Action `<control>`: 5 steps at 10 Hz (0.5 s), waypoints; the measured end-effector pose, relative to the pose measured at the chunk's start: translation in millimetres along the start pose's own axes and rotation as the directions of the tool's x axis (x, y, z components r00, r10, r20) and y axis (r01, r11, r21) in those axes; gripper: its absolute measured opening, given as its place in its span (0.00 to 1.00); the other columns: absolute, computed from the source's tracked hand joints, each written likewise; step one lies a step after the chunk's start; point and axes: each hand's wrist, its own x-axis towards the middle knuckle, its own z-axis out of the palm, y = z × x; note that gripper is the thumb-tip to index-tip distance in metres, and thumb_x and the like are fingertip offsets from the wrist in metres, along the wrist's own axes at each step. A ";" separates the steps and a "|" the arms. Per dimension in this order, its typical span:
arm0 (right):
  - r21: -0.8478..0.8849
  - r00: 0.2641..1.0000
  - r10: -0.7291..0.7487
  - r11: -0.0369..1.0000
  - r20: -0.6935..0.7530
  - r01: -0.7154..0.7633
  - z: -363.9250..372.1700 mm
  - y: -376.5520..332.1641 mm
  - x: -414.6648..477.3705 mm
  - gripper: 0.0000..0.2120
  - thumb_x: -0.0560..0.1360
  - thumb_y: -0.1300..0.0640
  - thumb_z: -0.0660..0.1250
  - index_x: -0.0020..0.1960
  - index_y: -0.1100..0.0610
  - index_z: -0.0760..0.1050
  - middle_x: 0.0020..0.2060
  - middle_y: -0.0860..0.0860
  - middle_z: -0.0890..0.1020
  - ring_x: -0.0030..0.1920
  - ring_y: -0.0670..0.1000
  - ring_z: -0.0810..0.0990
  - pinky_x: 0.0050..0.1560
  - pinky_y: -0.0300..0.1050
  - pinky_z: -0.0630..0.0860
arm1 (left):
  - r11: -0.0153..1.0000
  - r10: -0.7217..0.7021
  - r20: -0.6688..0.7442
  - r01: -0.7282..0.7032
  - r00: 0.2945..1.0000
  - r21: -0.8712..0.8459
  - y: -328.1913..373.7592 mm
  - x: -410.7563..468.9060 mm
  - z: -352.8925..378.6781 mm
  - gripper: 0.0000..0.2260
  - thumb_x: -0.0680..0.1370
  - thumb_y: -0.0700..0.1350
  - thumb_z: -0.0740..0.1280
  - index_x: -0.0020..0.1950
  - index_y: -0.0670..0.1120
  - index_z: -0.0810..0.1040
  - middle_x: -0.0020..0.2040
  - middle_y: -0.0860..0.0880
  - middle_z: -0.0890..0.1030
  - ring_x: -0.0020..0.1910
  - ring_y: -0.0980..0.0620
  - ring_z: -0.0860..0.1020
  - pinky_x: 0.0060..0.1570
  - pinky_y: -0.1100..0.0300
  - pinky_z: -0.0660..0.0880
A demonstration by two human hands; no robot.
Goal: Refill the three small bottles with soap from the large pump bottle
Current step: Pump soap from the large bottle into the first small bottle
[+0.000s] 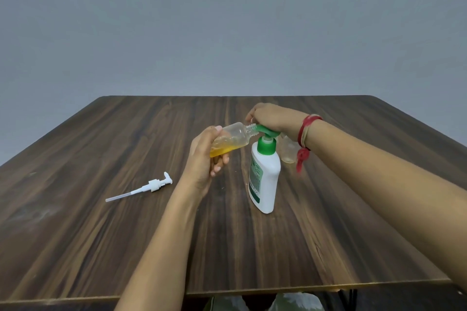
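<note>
A large white pump bottle [265,179] with a green pump head [266,134] stands upright near the table's middle. My right hand [273,117] rests on top of the pump head, fingers curled over it. My left hand [206,156] holds a small clear bottle [233,137] tilted almost sideways, its open threaded neck against the green spout. Yellow soap lies along the lower side of that bottle. A second small clear bottle [288,150] stands behind the pump bottle, partly hidden by my right wrist.
A loose white pump with its long tube [144,188] lies on the dark wooden table [101,235] to the left. Red thread bands [304,139] circle my right wrist. A grey wall lies beyond the table's far edge.
</note>
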 end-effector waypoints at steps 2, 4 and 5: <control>-0.025 1.000 -0.009 1.000 0.005 0.009 -1.9 -0.1 3.7 0.18 0.79 0.64 0.54 0.67 0.67 0.69 0.66 0.64 0.72 0.51 0.51 0.66 0.36 0.33 0.62 | 1.000 0.005 -0.005 -0.005 1.000 0.004 2.1 -3.6 3.1 0.19 0.80 0.57 0.56 0.41 0.47 0.79 0.23 0.51 0.68 0.19 0.58 0.60 0.20 0.66 0.55; 0.014 0.999 -0.016 1.000 0.037 0.015 0.5 0.1 -9.5 0.18 0.78 0.65 0.56 0.66 0.67 0.70 0.50 0.56 0.71 0.50 0.51 0.67 0.36 0.33 0.64 | 1.000 0.002 -0.028 -0.001 1.000 0.013 3.5 -3.2 4.3 0.27 0.82 0.55 0.50 0.27 0.53 0.77 0.21 0.52 0.63 0.18 0.57 0.58 0.20 0.67 0.55; 0.037 0.999 -0.035 0.999 -0.029 0.036 -2.5 -2.4 -9.5 0.17 0.77 0.67 0.54 0.63 0.68 0.73 0.49 0.56 0.72 0.48 0.52 0.70 0.37 0.37 0.66 | 1.000 -0.005 -0.073 0.004 0.997 -0.010 0.4 -1.6 5.8 0.22 0.82 0.53 0.51 0.33 0.50 0.73 0.22 0.51 0.64 0.18 0.58 0.59 0.20 0.67 0.54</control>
